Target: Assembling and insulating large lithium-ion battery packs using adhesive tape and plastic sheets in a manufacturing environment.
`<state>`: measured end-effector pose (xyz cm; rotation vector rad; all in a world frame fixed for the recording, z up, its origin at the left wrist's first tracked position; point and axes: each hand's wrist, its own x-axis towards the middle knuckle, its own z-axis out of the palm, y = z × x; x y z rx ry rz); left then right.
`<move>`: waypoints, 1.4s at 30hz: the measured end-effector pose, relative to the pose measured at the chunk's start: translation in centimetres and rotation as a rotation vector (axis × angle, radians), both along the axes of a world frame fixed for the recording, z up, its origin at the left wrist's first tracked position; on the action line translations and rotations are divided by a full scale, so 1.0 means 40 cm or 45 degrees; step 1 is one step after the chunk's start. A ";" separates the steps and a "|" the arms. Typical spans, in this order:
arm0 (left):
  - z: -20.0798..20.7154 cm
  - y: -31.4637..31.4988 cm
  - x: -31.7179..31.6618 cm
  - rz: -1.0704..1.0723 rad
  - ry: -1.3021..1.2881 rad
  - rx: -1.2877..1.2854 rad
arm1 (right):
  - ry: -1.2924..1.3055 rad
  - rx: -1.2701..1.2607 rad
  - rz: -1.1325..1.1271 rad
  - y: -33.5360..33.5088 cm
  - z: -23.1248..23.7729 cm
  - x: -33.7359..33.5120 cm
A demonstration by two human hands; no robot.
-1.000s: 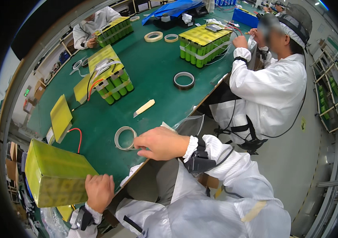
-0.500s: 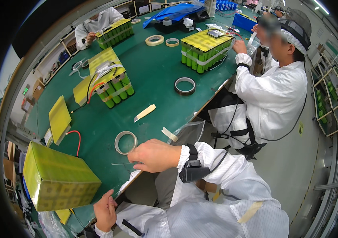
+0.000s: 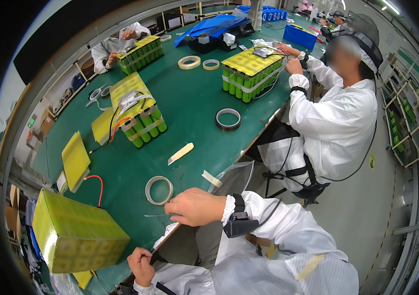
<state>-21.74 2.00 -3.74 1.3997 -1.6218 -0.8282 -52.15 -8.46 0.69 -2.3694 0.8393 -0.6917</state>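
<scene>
My right hand [image 3: 195, 207] is over the table edge, its fingers bent and pressed together. A thin clear strip [image 3: 155, 215] reaches its fingertips; whether they pinch it is hidden. Just beyond lies a roll of pale tape [image 3: 148, 189] on its side. My left hand [image 3: 141, 266] is curled closed at the near edge; anything inside it is hidden. To its left stands a large block-shaped battery pack [image 3: 79, 231] wrapped in yellow-green sheeting, with a red lead [image 3: 102, 189] behind it.
The green table [image 3: 194, 108] also holds a utility knife [image 3: 181, 154], a dark tape roll [image 3: 228, 119], yellow boards [image 3: 75, 160] and packs of green cells [image 3: 140, 120]. A co-worker in white [image 3: 337, 113] handles wires on another pack [image 3: 251, 73]. Across the table another person [image 3: 116, 46] works.
The whole view has tipped, so the table sits lower in it. My left fingers have curled in and that hand is slightly closer to the right one. The co-worker at right has turned their head.
</scene>
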 end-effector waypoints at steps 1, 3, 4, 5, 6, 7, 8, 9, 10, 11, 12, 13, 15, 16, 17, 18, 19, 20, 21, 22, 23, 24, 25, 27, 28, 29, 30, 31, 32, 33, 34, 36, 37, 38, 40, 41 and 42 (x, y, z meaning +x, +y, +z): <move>0.002 -0.004 -0.010 -0.004 0.001 -0.003 | -0.034 -0.007 -0.032 -0.002 -0.011 0.002; 0.010 -0.011 -0.033 -0.008 0.025 0.013 | -0.067 -0.015 -0.067 -0.001 -0.028 0.004; 0.012 -0.014 -0.037 -0.009 0.036 0.024 | -0.107 0.019 -0.096 0.003 -0.031 0.002; 0.006 -0.017 -0.026 -0.025 0.041 0.089 | -0.146 0.054 -0.125 0.006 -0.036 0.002; 0.003 -0.022 -0.028 -0.026 0.040 0.091 | -0.147 0.055 -0.126 0.007 -0.043 0.006; 0.002 -0.023 -0.032 0.008 0.039 0.091 | -0.233 0.035 -0.159 0.008 -0.053 0.014; 0.002 -0.023 -0.035 0.042 0.037 0.091 | -0.320 0.015 -0.191 0.009 -0.063 0.022; 0.000 -0.021 -0.035 0.046 0.035 0.096 | -0.322 0.020 -0.188 0.009 -0.074 0.028; -0.001 -0.021 -0.034 0.041 0.023 0.118 | -0.398 -0.017 -0.225 0.007 -0.083 0.034; -0.002 -0.021 -0.034 0.036 0.012 0.140 | -0.475 -0.054 -0.262 0.007 -0.090 0.039; 0.000 -0.022 -0.034 0.040 0.010 0.143 | -0.477 -0.050 -0.259 0.008 -0.095 0.042; 0.003 -0.025 -0.036 0.033 0.022 0.144 | -0.530 -0.068 -0.301 0.010 -0.098 0.044; 0.003 -0.027 -0.035 0.028 0.033 0.147 | -0.584 -0.084 -0.344 0.011 -0.104 0.046; 0.001 -0.027 -0.035 0.027 0.072 0.143 | -0.584 -0.124 -0.360 0.010 -0.112 0.046; 0.000 -0.028 -0.034 0.026 0.111 0.139 | -0.583 -0.164 -0.376 0.009 -0.118 0.045; -0.001 -0.028 -0.033 0.027 0.109 0.139 | -0.584 -0.163 -0.375 0.010 -0.124 0.045; -0.003 -0.028 -0.032 0.032 0.109 0.147 | -0.568 -0.173 -0.393 0.012 -0.130 0.043; -0.005 -0.029 -0.032 0.037 0.109 0.154 | -0.551 -0.182 -0.410 0.014 -0.136 0.042; -0.008 -0.030 -0.030 0.034 0.110 0.155 | -0.549 -0.182 -0.413 0.015 -0.143 0.041; -0.012 -0.030 -0.028 0.028 0.116 0.151 | -0.570 -0.215 -0.433 0.016 -0.151 0.042; -0.014 -0.031 -0.028 0.022 0.122 0.146 | -0.591 -0.248 -0.454 0.017 -0.156 0.042; -0.013 -0.032 -0.029 0.020 0.123 0.148 | -0.590 -0.247 -0.456 0.017 -0.160 0.043; -0.010 -0.030 -0.033 0.039 0.131 0.146 | -0.598 -0.262 -0.478 0.018 -0.163 0.045; -0.012 -0.029 -0.035 0.056 0.139 0.147 | -0.604 -0.276 -0.504 0.019 -0.166 0.049; -0.017 -0.031 -0.033 0.056 0.141 0.127 | -0.614 -0.277 -0.517 0.017 -0.167 0.051; -0.021 -0.032 -0.031 0.056 0.142 0.106 | -0.623 -0.279 -0.530 0.017 -0.167 0.052; -0.025 -0.030 -0.027 0.053 0.142 0.106 | -0.623 -0.280 -0.533 0.020 -0.167 0.053; -0.027 -0.029 -0.024 0.047 0.135 0.105 | -0.613 -0.269 -0.546 0.024 -0.166 0.054; -0.029 -0.029 -0.023 0.042 0.127 0.104 | -0.602 -0.258 -0.560 0.026 -0.166 0.054; -0.029 -0.029 -0.023 0.041 0.128 0.103 | -0.602 -0.260 -0.561 0.027 -0.168 0.055; -0.023 -0.028 -0.027 0.043 0.119 0.104 | -0.613 -0.251 -0.566 0.028 -0.170 0.056; -0.022 -0.027 -0.030 0.044 0.111 0.106 | -0.623 -0.241 -0.571 0.030 -0.171 0.056; -0.023 -0.028 -0.031 0.047 0.115 0.105 | -0.630 -0.237 -0.573 0.028 -0.171 0.055; -0.025 -0.029 -0.031 0.049 0.119 0.104 | -0.637 -0.233 -0.575 0.027 -0.171 0.055; -0.026 -0.030 -0.029 0.047 0.131 0.110 | -0.645 -0.237 -0.577 0.026 -0.170 0.055; -0.024 -0.030 -0.028 0.045 0.142 0.117 | -0.653 -0.242 -0.579 0.026 -0.168 0.055; -0.025 -0.030 -0.027 0.045 0.143 0.112 | -0.653 -0.246 -0.577 0.026 -0.167 0.056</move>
